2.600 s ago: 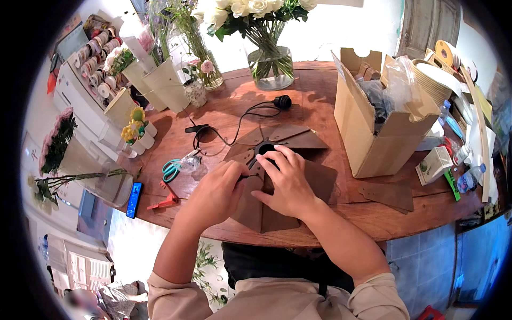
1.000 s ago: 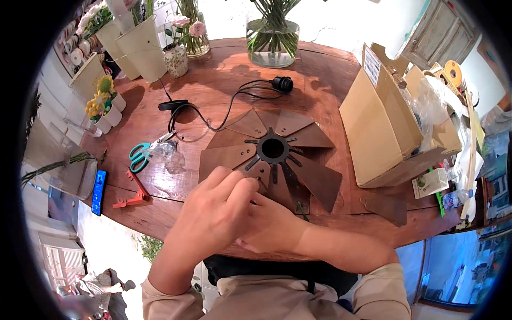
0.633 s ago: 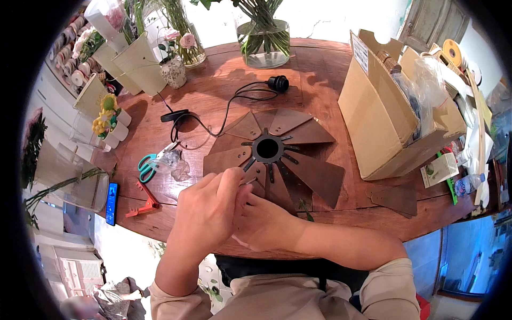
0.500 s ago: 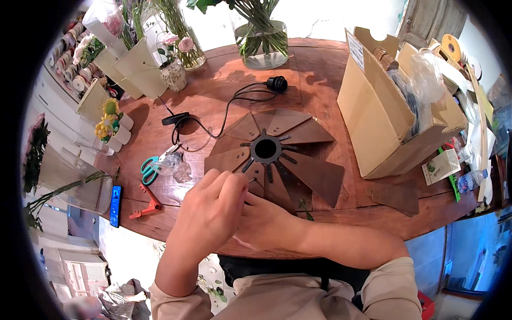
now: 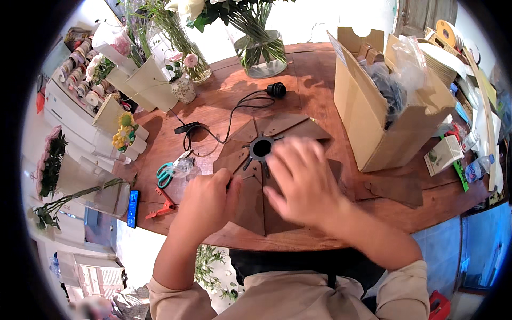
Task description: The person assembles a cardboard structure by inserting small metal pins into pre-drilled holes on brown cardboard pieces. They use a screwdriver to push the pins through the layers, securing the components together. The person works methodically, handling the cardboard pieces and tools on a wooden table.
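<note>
Several wedge-shaped brown panels [image 5: 248, 205] fan out on the wooden table around a black ring [image 5: 261, 149] with slotted arms. My left hand [image 5: 208, 200] is closed at the near left of the fan, thumb against curled fingers. Whatever it may grip there is hidden. Over the fan's right side hovers my right hand [image 5: 306, 178], its fingers spread and slightly blurred; it covers some panels and the ring's right edge. I see nothing held in it. A loose brown panel [image 5: 400, 192] lies by itself at the right.
Beyond the fan lies a black cord with a lamp socket [image 5: 276, 89]. Teal-handled scissors [image 5: 164, 175], a red tool [image 5: 162, 205] and a phone [image 5: 133, 209] are at the left. An open cardboard box [image 5: 368, 117] stands right; a glass vase [image 5: 261, 56] stands behind.
My hands were together over the fan's near edge; now they are apart. The right hand has moved up and right with its fingers spreading. The fan seems turned, a panel now pointing toward me.
</note>
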